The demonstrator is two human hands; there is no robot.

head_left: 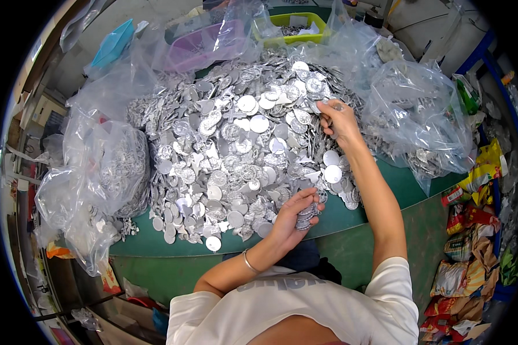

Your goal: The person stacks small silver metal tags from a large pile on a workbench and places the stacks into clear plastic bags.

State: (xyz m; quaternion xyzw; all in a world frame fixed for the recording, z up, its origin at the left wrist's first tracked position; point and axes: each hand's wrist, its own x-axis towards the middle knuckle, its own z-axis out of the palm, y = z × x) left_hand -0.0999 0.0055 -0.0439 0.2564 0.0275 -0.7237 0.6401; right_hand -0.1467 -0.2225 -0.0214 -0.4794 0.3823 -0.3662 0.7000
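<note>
A broad heap of silver metal medallions, many round and some irregular, covers most of the green table. At the heap's near edge, my left hand is cupped around several round silver medallions stacked in its palm. My right hand reaches over the right part of the heap, its thumb and fingers pinched together. Pieces lie right at its fingertips, and one silver medallion seems to be between them. The far sides of its fingers are hidden.
Clear plastic bags of silver pieces stand left and right of the heap. Behind it are a purple basket and a yellow-green basket. A light-blue tray sits far left. Colourful packages are piled at the right.
</note>
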